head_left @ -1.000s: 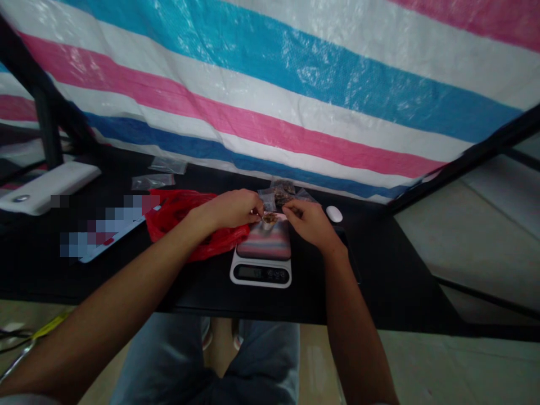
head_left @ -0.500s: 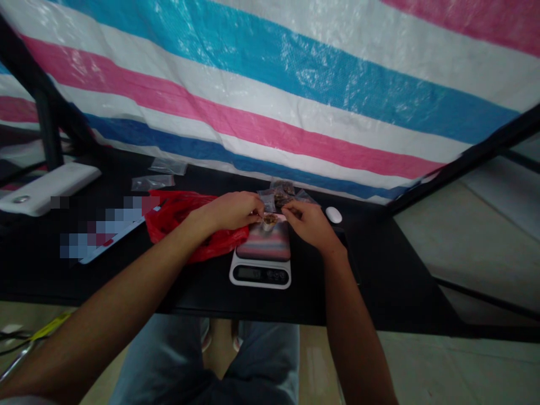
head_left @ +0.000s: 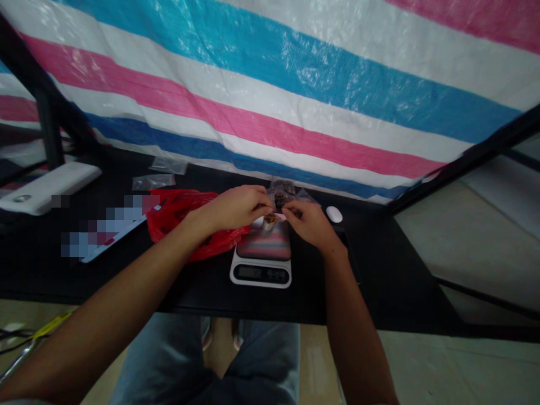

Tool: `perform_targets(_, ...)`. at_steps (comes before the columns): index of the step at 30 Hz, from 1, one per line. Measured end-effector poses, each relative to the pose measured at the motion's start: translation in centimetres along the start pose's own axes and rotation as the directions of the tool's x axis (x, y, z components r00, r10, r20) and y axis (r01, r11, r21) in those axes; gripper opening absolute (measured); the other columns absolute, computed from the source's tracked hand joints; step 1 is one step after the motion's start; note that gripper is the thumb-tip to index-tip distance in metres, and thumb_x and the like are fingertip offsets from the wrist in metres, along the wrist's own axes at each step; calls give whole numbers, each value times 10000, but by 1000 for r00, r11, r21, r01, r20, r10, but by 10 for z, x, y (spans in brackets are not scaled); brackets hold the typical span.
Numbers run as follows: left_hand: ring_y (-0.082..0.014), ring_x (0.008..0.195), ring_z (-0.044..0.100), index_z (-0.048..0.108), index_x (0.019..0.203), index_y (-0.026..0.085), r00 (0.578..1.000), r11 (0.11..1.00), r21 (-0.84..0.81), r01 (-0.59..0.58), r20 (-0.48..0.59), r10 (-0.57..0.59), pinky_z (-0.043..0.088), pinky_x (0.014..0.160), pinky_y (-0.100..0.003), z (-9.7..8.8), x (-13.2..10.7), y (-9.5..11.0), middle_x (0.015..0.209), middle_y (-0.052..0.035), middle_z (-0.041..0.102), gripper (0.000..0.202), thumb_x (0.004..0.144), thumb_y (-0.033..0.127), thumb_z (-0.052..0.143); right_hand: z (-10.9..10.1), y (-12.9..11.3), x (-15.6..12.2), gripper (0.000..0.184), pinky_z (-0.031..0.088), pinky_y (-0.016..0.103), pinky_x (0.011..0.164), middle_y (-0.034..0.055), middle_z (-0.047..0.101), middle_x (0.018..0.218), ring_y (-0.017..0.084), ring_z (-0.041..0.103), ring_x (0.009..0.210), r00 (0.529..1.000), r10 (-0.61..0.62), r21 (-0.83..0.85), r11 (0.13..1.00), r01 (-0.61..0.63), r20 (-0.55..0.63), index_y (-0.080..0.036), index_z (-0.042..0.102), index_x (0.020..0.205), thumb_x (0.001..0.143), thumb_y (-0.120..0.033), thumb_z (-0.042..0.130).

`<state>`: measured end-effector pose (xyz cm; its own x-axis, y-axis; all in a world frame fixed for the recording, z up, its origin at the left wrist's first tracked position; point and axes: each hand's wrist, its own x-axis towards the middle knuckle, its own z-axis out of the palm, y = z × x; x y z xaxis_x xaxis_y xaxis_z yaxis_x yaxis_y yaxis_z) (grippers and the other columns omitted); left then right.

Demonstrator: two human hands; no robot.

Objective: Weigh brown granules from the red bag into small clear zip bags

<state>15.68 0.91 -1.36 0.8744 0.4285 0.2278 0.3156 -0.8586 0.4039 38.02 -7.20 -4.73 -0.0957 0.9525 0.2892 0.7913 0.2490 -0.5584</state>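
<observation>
Both of my hands meet above the far edge of a small white digital scale (head_left: 260,273) whose shiny top mirrors the striped sheet. My left hand (head_left: 236,207) and my right hand (head_left: 307,221) pinch the top of a small clear bag (head_left: 270,219) holding brown bits, fingers closed on it from either side. The bag hangs just over the scale's plate. Right behind my fingers lies a small pile of similar filled clear bags (head_left: 283,192). A red plastic bag (head_left: 185,220) lies crumpled under my left wrist.
The black table (head_left: 379,281) backs onto a pink, blue and white striped tarp (head_left: 295,95). A small white oval object (head_left: 334,214) sits right of my right hand. Two empty clear bags (head_left: 152,181) and a white flat device (head_left: 46,187) lie at the left.
My fingertips have drawn closer together at the top of the small bag, and the bag has lifted slightly toward the pile behind. The arms have hardly shifted.
</observation>
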Motion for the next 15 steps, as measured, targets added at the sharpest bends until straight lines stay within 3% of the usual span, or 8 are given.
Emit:
perform_targets(4, -220, 987, 684, 786, 1087, 163, 996, 999, 11, 45, -79, -44, 498, 897, -318, -16, -14, -2, 1064, -94, 721, 344, 1033, 272, 464, 0, 0, -1, 200, 445, 298, 705, 41, 791, 866, 191, 691, 766, 1000, -2, 3, 1000, 2, -9, -194, 776, 879, 974, -211, 601)
perform_targets(6, -228, 1008, 690, 781, 1100, 159, 993, 994, 38, 103, -70, -100, 505, 928, -328, -26, -27, -7, 1094, -100, 738, 349, 1023, 266, 457, -1, 0, -1, 202, 434, 295, 685, 37, 781, 839, 186, 679, 741, 1000, 6, 0, 1000, -6, -10, -192, 772, 869, 974, -216, 601)
perform_targets(9, -227, 997, 705, 785, 1090, 177, 975, 975, 82, 208, 66, -214, 516, 942, -327, -35, -52, -18, 1123, -95, 760, 312, 982, 233, 498, -1, -2, -1, 201, 426, 290, 674, 31, 769, 814, 179, 668, 722, 1000, 10, -3, 1000, -10, -9, -189, 764, 858, 973, -216, 601)
perform_targets(13, -241, 938, 734, 792, 1035, 212, 859, 918, 145, 368, 323, -396, 544, 859, -308, -27, -82, -35, 1104, -84, 786, 247, 837, 177, 649, -2, -4, -1, 196, 422, 288, 670, 28, 767, 807, 176, 664, 711, 1000, 18, -17, 1000, -18, -1, -189, 758, 851, 969, -207, 603)
perform_targets(15, -247, 965, 740, 790, 1057, 226, 845, 915, 125, 384, 352, -402, 549, 844, -304, -19, -90, -39, 1147, -82, 780, 299, 786, 157, 684, -1, -4, -1, 191, 428, 290, 678, 33, 778, 827, 182, 674, 727, 1000, 18, -21, 1000, -18, 0, -191, 761, 855, 966, -202, 607)
